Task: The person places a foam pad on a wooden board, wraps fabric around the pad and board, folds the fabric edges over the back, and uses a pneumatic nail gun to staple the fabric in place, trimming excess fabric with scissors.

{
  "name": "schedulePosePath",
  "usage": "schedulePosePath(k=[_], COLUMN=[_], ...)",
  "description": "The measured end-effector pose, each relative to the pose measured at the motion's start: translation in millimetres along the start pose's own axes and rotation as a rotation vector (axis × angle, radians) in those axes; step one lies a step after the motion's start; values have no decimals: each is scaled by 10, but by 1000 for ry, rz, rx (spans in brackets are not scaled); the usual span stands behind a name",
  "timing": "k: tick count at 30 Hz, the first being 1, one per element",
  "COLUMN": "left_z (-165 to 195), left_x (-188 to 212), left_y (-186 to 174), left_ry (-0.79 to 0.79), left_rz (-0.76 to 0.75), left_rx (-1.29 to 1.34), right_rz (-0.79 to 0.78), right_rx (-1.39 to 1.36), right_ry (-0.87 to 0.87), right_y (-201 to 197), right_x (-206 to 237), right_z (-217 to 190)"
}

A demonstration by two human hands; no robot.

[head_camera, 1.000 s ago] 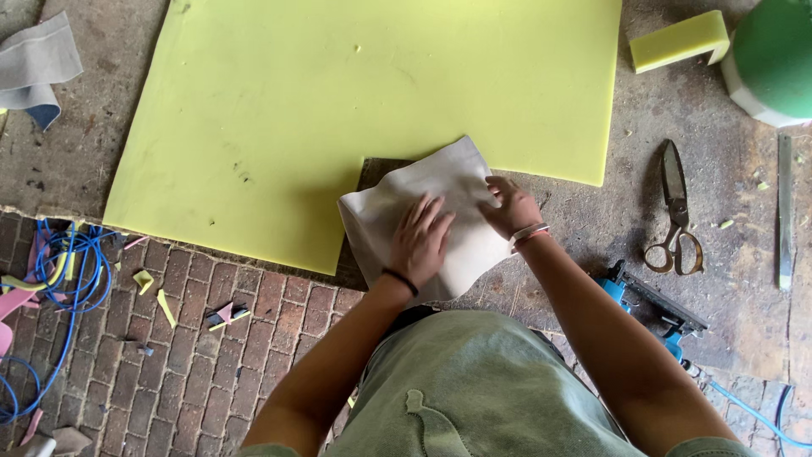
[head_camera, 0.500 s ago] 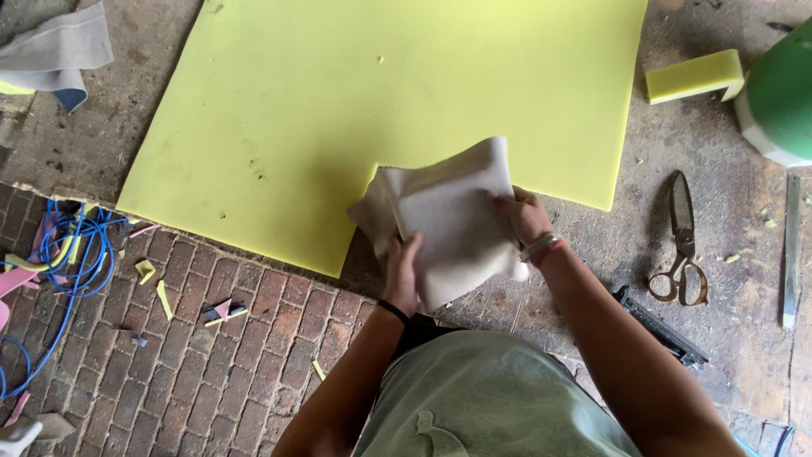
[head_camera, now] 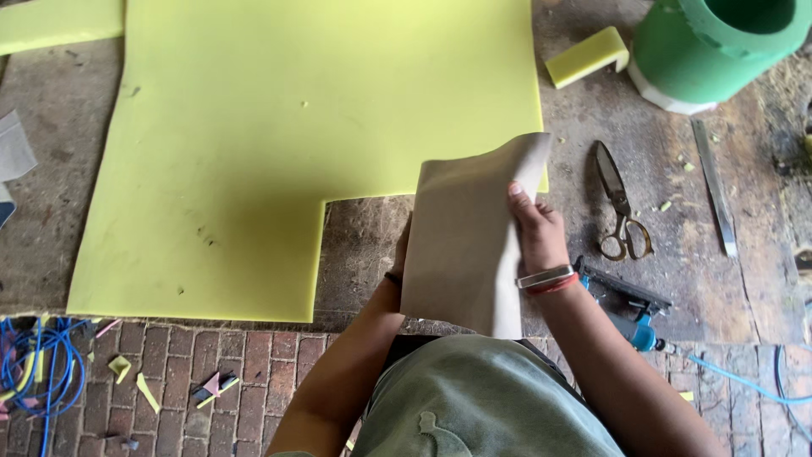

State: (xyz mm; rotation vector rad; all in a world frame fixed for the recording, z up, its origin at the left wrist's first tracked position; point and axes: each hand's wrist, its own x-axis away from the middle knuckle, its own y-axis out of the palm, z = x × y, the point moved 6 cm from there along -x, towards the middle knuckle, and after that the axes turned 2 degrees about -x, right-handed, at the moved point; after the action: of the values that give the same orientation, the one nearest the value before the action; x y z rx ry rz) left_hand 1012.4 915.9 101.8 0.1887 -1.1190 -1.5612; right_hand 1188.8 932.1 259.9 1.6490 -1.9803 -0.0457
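Observation:
I hold a pale grey-beige sheet of material (head_camera: 461, 233) upright in front of me with both hands. My right hand (head_camera: 535, 227) grips its right edge, thumb on the near face, a bangle at the wrist. My left hand (head_camera: 399, 254) is mostly hidden behind the sheet's left edge; only the wrist with a dark band shows. Beyond the sheet lies a large yellow-green foam sheet (head_camera: 279, 127) with a rectangular notch cut from its near right corner.
Scissors (head_camera: 620, 206) lie on the floor to the right, a metal strip (head_camera: 715, 188) beyond them. A green foam cylinder (head_camera: 727, 42) and a small yellow foam block (head_camera: 587, 56) sit at the far right. A blue-tipped tool (head_camera: 630, 309) lies by my right arm. Blue cord (head_camera: 38, 364) lies at the left.
The sheet was lying flat under my hands; I have lifted it off the floor and turned it upright. The view has shifted left.

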Motion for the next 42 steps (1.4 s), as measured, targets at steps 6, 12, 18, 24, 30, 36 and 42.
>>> schedulePosePath(k=[6,12,18,24,30,36,42], left_z=[-419,28,619,830,864,939,900], left_x=[-84,37,544,1032,926,1044,1044], left_y=[-398,-264,304,707,620,840,988], left_ry=[-69,-14,137,632,515,535,573], left_rz=[87,-188,-228,203,482,466,506], left_rx=[-207,-10,-302,-1447,-1306,-1591,-1917], right_rz=[51,-196,-433,-604,-608,-580,-559], right_rx=[-76,160,-11,694,945,1012,1010], right_ry=[-30,86,96,-514,-316,-378,-318], right_y=[-102,305,356,386,440,431,434], right_x=[-425,-332,-184,125,59,36,-120], right_z=[606,1261,1369,924,781,852,1008])
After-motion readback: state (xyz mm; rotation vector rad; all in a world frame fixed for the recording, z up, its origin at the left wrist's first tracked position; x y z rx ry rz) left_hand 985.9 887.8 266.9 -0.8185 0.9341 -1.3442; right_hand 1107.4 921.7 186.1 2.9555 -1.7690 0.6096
